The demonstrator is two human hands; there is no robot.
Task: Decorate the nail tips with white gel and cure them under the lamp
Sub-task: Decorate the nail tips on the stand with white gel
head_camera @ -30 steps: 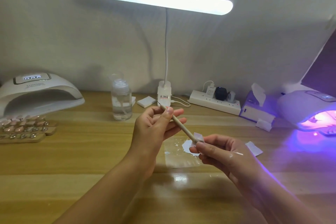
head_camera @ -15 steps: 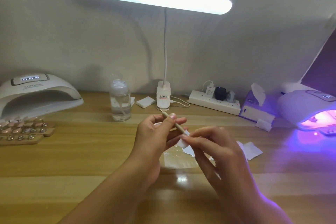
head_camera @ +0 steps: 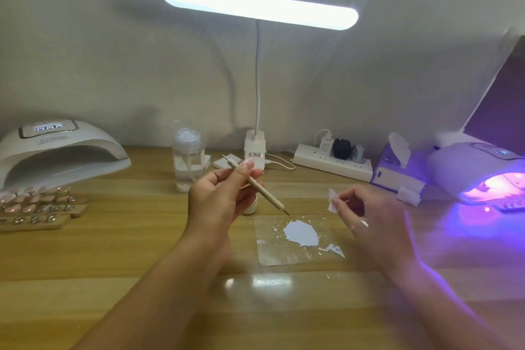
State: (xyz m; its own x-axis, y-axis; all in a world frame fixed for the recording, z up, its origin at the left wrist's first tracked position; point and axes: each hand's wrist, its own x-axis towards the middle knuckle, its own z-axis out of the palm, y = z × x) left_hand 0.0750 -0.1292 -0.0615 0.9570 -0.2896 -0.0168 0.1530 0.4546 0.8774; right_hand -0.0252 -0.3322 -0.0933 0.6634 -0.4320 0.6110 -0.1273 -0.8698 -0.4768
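My left hand (head_camera: 224, 196) grips a thin wooden dotting tool (head_camera: 265, 193), its metal tip pointing down just above a blob of white gel (head_camera: 301, 233) on a clear palette sheet (head_camera: 272, 253). My right hand (head_camera: 369, 216), to the right of the sheet, pinches a small white wipe (head_camera: 333, 202). Rows of nail tips on wooden holders (head_camera: 37, 207) lie at the far left before a white curing lamp (head_camera: 56, 150). At the right edge a second curing lamp (head_camera: 483, 176) glows purple, with something inside it.
A clear pump bottle (head_camera: 188, 159), the desk lamp's base (head_camera: 254, 150), a power strip (head_camera: 332, 162) and a tissue box (head_camera: 397, 170) line the back of the wooden table (head_camera: 113, 264). A small white jar (head_camera: 251, 207) stands partly behind my left hand. Paper scraps (head_camera: 335, 250) lie by the sheet.
My right hand drew the wipe off the tool's tip and moved away to the right. The left hand tilted the tool down toward the white gel.
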